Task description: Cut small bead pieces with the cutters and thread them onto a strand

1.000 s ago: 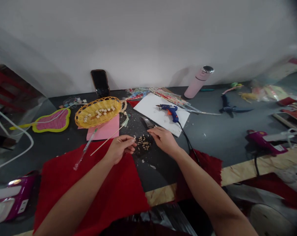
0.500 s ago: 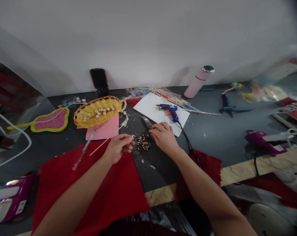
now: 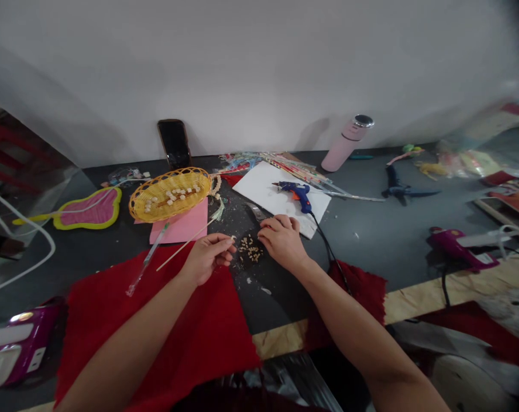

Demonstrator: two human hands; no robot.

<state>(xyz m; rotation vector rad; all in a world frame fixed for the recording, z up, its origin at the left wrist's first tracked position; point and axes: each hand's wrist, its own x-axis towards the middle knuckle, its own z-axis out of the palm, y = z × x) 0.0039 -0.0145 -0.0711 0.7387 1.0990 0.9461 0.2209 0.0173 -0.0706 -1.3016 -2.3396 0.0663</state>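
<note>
My left hand (image 3: 210, 257) is closed in a pinch, with a small pale piece (image 3: 233, 238) at the thumb and fingertip. Just right of it, several small cream-coloured bits (image 3: 250, 249) lie in a loose pile on the dark table. My right hand (image 3: 282, 240) is beside the pile, its fingers curled downward; what they hold, if anything, is hidden. A flat metal tool (image 3: 257, 212) lies just beyond its fingers, its lower end close to them. Behind my left hand, a thin pale stick (image 3: 179, 250) crosses the pink paper (image 3: 197, 223).
A yellow wicker basket (image 3: 173, 209) holds several pale cubes. A blue glue gun (image 3: 296, 191) lies on a white board (image 3: 259, 182), its cord running toward my right forearm. Farther back stand a pink bottle (image 3: 343, 149) and a phone (image 3: 174, 143). Red cloth (image 3: 199, 343) covers the front left.
My right hand has shifted slightly left, toward the pile of bits. My left hand keeps its pinch in nearly the same place.
</note>
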